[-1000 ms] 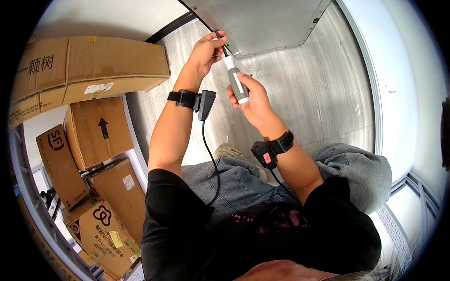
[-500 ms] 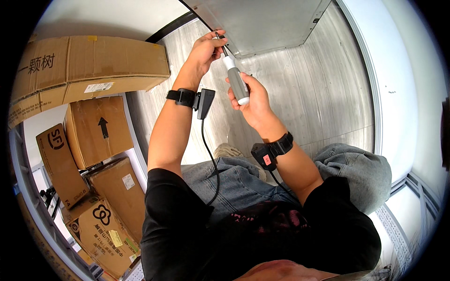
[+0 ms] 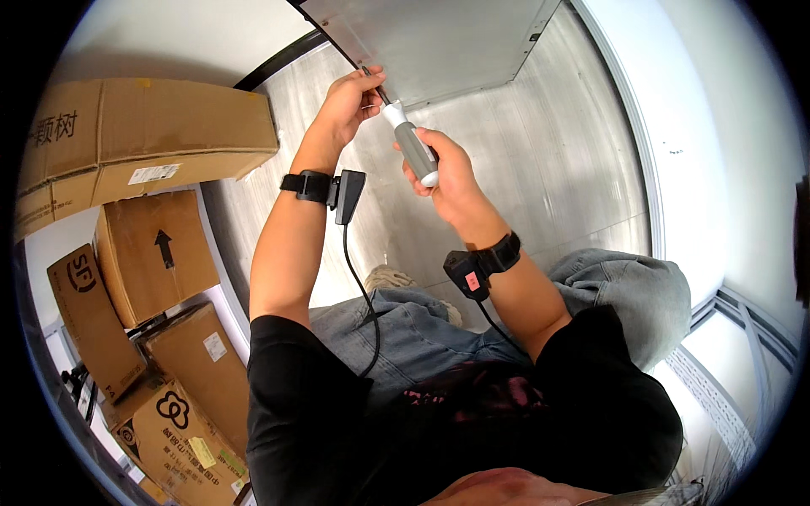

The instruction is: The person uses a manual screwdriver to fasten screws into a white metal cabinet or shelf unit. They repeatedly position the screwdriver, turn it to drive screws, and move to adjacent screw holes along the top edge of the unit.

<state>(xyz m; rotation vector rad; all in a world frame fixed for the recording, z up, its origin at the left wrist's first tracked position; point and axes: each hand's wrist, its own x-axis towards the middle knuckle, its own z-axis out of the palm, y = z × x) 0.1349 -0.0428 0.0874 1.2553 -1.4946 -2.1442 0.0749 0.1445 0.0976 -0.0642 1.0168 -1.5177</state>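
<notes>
A screwdriver (image 3: pixel 415 153) with a thick grey-and-white handle points up and to the left toward a grey metal panel (image 3: pixel 447 42). My right hand (image 3: pixel 445 173) is wrapped round its handle. Up by the shaft, my left hand (image 3: pixel 350 103) pinches the thin dark shaft near its tip, close to the panel's lower left edge. Whether a screw sits at the tip is too small to tell. Each wrist wears a black strap with a small black device, the left one (image 3: pixel 348 196) and the right one (image 3: pixel 466 274), both trailing a cable.
A long cardboard box (image 3: pixel 186 126) lies at the left, above a stack of further cartons (image 3: pixel 156 253) on a shelf. Grey wood-look floor (image 3: pixel 540 152) spreads beneath the panel. A white wall (image 3: pixel 700 126) with a metal-framed rack (image 3: pixel 734 329) bounds the right side.
The whole view has shifted, so panel, boxes and hands appear further left and mostly slightly lower. Both hands keep their hold on the screwdriver.
</notes>
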